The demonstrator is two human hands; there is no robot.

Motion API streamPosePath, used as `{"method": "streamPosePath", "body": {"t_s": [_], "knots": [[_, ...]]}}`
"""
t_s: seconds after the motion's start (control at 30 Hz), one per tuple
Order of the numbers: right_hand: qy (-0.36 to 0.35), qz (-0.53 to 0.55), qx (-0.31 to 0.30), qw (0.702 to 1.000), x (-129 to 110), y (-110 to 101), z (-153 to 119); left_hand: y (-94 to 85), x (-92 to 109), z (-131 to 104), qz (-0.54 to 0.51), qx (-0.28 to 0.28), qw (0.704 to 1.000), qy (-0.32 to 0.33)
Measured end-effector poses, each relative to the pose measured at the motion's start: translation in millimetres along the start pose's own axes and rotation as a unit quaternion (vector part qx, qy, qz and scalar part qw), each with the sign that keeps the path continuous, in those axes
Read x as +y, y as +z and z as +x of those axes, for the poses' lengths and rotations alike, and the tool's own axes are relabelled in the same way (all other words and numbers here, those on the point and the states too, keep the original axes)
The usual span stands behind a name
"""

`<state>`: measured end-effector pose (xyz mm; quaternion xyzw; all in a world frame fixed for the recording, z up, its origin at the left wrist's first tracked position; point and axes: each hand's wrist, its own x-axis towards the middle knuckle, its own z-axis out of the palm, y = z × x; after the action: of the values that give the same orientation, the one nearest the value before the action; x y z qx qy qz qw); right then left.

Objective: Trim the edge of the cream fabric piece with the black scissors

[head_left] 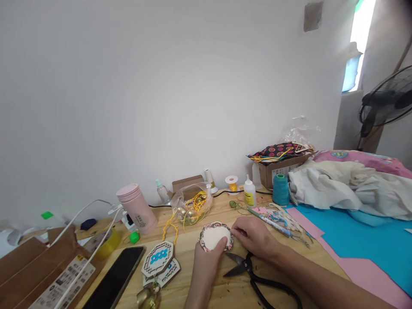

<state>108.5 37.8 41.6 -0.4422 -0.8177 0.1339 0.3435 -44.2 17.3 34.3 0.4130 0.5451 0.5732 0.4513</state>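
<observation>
A white oval piece with a gathered floral fabric edge (211, 237) is held over the table's front middle. My left hand (207, 259) grips it from below, with the thumb lying on the white face. At its right rim, the fingertips of my right hand (254, 235) are pinched together on the fabric edge. Black-handled scissors (246, 264) lie with blades parted just under my right hand. To the left rest octagonal wooden pendants (158, 258) on a yellow cord, with a brass bell (147, 297) below them.
A phone (114, 279), pink tumbler (137, 208) and cardboard box (41, 270) stand left. Behind are a plastic bag of bells (193, 206), a glue bottle (249, 193) and a teal thread cone (281, 191). Blue sheet (341, 240) and white cloth (350, 189) lie right.
</observation>
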Motion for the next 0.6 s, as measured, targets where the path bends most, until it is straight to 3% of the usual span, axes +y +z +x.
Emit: {"method": "streamPosePath", "body": {"t_s": [0.13,0.3,0.6], "knots": [[-0.008,-0.054,0.015,0.998,0.7,-8.0,1.6,-2.1,-2.0,-1.3,0.018,0.015,1.0,-0.014],[0.08,-0.055,0.081,0.992,16.0,-15.3,4.9,-4.1,-2.8,-1.6,-0.02,-0.009,1.0,-0.021],[0.071,0.049,0.053,0.995,11.6,-4.2,6.9,-2.2,9.9,-4.7,-0.129,-0.047,0.99,-0.019]]}}
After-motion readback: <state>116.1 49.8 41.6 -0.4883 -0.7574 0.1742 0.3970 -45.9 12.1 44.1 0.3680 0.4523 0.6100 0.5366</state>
